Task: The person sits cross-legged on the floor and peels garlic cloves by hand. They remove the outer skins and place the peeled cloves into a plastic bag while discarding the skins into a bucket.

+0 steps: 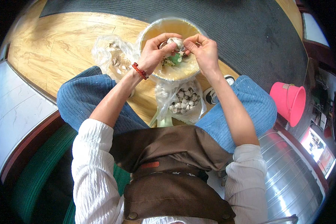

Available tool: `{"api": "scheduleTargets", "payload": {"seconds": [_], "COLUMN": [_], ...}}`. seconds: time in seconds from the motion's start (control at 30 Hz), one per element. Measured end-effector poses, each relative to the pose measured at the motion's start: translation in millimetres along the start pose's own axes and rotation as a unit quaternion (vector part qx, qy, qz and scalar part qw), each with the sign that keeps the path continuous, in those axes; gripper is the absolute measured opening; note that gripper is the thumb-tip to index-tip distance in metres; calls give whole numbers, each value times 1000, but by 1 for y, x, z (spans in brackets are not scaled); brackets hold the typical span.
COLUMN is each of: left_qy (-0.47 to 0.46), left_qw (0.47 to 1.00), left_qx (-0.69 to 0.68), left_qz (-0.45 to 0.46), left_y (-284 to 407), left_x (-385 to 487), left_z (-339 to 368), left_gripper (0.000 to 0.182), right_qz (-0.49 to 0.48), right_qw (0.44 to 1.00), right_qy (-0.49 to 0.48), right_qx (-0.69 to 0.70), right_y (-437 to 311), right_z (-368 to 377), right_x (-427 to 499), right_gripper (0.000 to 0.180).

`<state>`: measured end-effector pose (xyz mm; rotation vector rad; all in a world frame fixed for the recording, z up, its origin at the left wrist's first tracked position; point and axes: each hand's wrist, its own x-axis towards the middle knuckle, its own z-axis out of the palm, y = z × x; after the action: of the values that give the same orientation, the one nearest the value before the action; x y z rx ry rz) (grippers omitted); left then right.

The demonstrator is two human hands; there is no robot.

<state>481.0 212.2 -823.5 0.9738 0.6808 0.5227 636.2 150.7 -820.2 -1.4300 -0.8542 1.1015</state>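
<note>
A whitish garlic bulb [175, 42] is held over a round, plastic-lined bin [182, 73]. My left hand [157, 51] grips the bulb between thumb and fingers, a red bead bracelet on its wrist. At the bulb's right side, my right hand [203, 50] has thumb and forefinger pinched together; a bit of papery skin seems to be between them, too small to be sure. Below the hands, inside the bin, lie loose skins and a green scrap [175, 58]. Several garlic bulbs fill a clear plastic bag [162, 96] between my feet.
Left of the bin, another clear bag [100, 50] holds loose cloves. A black ribbed mat [240, 36] covers part of the wood-look floor [64, 36]. A pink bucket [281, 98] stands to the right, near a ridged metal surface [285, 168].
</note>
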Motion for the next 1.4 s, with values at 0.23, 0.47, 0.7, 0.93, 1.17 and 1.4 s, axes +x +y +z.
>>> {"api": "scheduleTargets", "payload": {"seconds": [0.23,0.47,0.7,0.93,1.17,1.4], "left_qy": [16,62,43,5,26,64], "left_qw": [997,985,953,993,971,903], "left_qx": [39,144,278,118,173,343], "left_qz": [57,65,113,15,165,252], "left_y": [-4,-4,-13,8,-1,-1], "left_x": [1,2,5,-4,-3,-4], "left_z": [-2,1,-8,0,4,2], "left_gripper": [28,30,31,34,37,40], "right_qz": [-103,-100,-170,-89,36,18], "right_qw": [963,984,963,993,997,990], "right_qy": [9,-23,-73,-29,-23,4], "right_qx": [-251,-148,-196,-68,62,-141], "right_y": [16,0,-9,1,14,9], "right_z": [-10,6,5,2,-2,-6], "right_x": [9,1,1,-3,0,2], "right_gripper": [14,28,20,12,10,20]}}
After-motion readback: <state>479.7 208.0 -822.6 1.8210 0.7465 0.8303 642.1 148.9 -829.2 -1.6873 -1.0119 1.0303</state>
